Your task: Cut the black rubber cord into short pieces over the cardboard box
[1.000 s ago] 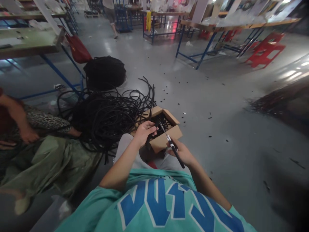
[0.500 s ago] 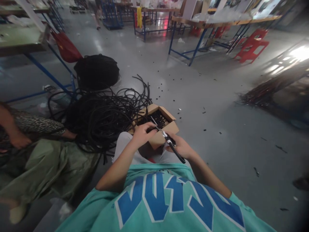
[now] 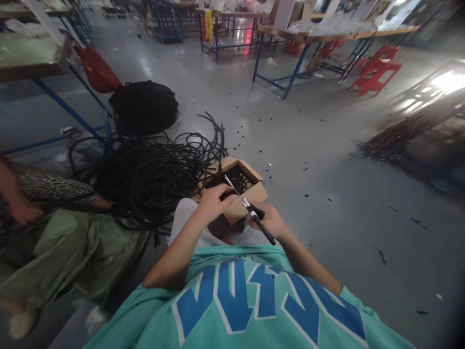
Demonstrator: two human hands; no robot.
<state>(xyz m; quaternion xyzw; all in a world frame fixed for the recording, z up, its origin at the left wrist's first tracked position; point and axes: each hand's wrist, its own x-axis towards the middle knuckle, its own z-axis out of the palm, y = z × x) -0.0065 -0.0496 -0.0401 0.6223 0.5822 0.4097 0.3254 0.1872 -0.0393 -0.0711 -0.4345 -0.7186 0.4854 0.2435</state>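
Note:
Long-bladed scissors with black-and-white handles (image 3: 258,222) are gripped in my right hand (image 3: 272,220), their blades pointing up and left. My left hand (image 3: 214,202) is closed round a black piece (image 3: 225,195) beside the blades. Under and beyond both hands stands an open cardboard box (image 3: 250,170), with many short black pieces (image 3: 238,178) inside. A large tangle of black tubing (image 3: 145,179) lies left of the box, some of it reaching the box's edge.
At the left sits another person, with a hand (image 3: 25,212) near green cloth (image 3: 72,247). A black bundle (image 3: 143,104) lies behind the tubing. Blue-legged tables (image 3: 290,35), a red stool (image 3: 378,72) and a dark bundle of strands (image 3: 403,131) stand farther off.
The scissor handles have come closer together and the blades have turned slightly. My left hand stays almost where it was.

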